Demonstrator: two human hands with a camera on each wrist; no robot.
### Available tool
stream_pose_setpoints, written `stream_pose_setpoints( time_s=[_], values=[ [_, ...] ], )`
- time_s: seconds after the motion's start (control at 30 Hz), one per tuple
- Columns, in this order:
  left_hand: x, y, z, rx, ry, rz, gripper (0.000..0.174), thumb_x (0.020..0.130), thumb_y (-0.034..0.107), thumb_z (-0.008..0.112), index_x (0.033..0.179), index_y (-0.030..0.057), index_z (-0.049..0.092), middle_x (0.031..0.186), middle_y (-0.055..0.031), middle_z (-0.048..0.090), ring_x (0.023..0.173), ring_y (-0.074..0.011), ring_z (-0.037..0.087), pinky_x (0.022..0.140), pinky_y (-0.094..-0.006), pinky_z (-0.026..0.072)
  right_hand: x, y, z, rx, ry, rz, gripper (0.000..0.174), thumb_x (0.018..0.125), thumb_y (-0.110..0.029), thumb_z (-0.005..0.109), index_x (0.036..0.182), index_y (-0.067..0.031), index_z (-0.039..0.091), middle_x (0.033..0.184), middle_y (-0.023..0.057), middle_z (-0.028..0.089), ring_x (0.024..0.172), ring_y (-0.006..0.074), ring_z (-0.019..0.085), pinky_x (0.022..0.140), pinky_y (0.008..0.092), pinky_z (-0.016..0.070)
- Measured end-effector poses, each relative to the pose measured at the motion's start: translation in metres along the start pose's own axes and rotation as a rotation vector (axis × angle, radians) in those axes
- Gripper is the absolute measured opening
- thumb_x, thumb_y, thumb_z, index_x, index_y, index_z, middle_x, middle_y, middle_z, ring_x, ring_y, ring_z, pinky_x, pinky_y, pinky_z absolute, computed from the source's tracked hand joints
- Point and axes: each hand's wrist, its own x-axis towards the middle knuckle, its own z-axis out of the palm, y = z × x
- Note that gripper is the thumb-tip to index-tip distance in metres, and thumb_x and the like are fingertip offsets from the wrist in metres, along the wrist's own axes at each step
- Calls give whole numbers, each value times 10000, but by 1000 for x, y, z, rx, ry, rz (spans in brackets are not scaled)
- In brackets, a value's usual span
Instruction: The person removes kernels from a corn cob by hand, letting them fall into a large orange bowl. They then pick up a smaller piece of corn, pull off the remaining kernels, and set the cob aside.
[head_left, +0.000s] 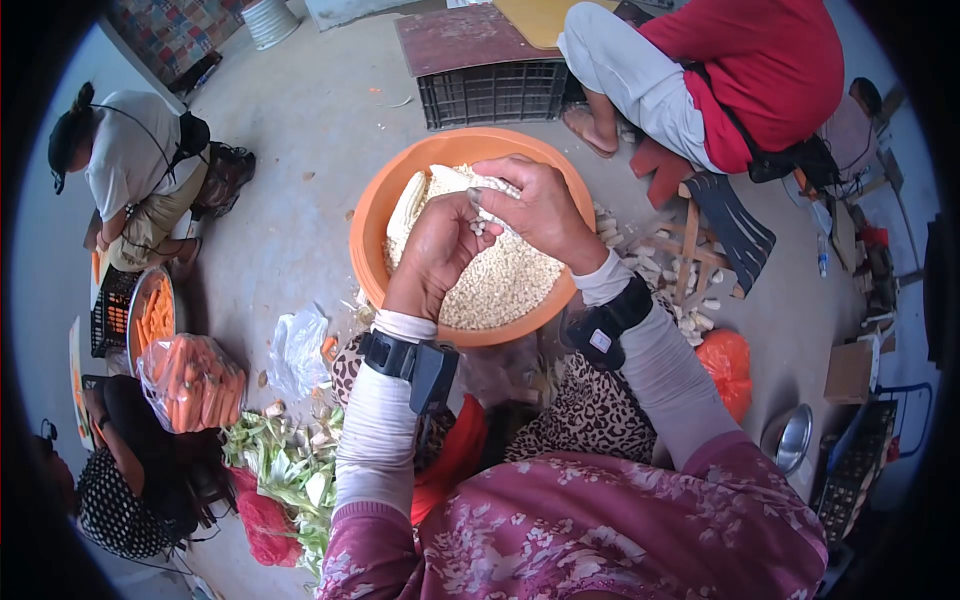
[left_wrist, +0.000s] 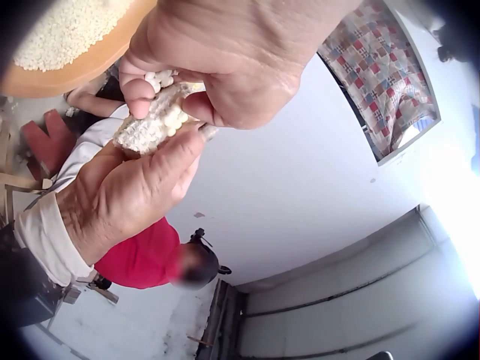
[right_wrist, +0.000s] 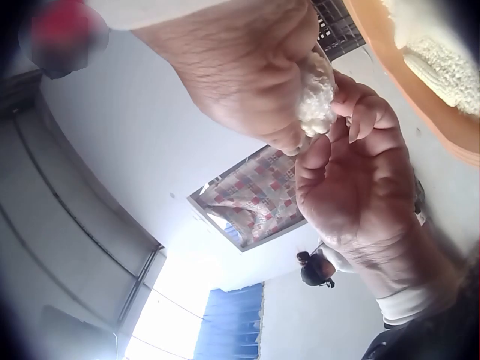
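Over the orange basin, both hands meet around a partly stripped corn cob. My right hand grips the cob, its thumb lying along the side. Curled fingers and the thumb of my left hand pinch at the cob's kernels, with several loose white kernels at the fingers. From the right wrist view, the cob shows a pale, rough face between the two hands. Loose kernels fill the basin, and a whole ear of corn lies on them at the left.
Bare cobs lie on the floor right of the basin, by a wooden stool. A black crate stands beyond. Husks and a bag of carrots lie to the left. Other people sit around, one in a red top.
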Motion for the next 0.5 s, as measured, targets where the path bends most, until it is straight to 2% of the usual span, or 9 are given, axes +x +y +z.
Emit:
stream_pose_setpoints(
  time_s=[0.07, 0.13, 0.17, 0.23, 0.43, 0.5],
  values=[
    [3, -4, -2, 58, 27, 6, 214, 794, -31, 406, 978, -51, 513, 941, -115, 579, 785, -224, 590, 687, -284, 518, 1, 8, -1, -1, 28, -24, 331, 821, -147, 629, 1051, 89, 602, 894, 141, 650, 778, 161, 638, 663, 251, 494],
    [-4, -1, 15, -2, 58, 41, 201, 775, -61, 407, 931, -60, 534, 865, -89, 563, 716, -182, 581, 650, -265, 516, 2, 6, -5, 230, 39, 154, 343, 840, -179, 631, 1045, 95, 601, 876, 115, 651, 769, 122, 615, 657, 237, 487],
    [-5, 2, 17, 1, 54, 42, 201, 775, -61, 407, 931, -60, 534, 865, -89, 563, 716, -182, 581, 650, -265, 516, 3, 5, -6, 229, 44, 150, 343, 840, -179, 631, 1045, 95, 601, 876, 115, 651, 769, 122, 615, 657, 237, 487],
    [-7, 5, 17, -111, -70, 43, 173, 817, -30, 443, 959, -63, 537, 884, -94, 570, 752, -190, 593, 660, -268, 515, 4, 4, -8, 309, 54, 195, 360, 855, -212, 631, 1035, 98, 603, 870, 101, 653, 772, 102, 591, 656, 240, 482],
    [-7, 3, 16, -111, -68, 50, 159, 882, 78, 498, 958, -56, 536, 888, -94, 569, 753, -198, 604, 664, -269, 517, 2, 6, -11, 198, 59, 154, 356, 855, -221, 630, 1030, 88, 609, 868, 101, 654, 756, 103, 586, 648, 239, 476],
    [-7, 4, 15, -102, -67, 49, 156, 877, 71, 495, 958, -56, 536, 888, -94, 568, 749, -200, 604, 665, -270, 518, 2, 4, -12, 178, 57, 147, 352, 854, -220, 630, 1028, 86, 611, 874, 103, 656, 766, 107, 591, 657, 244, 480]
  ],
)
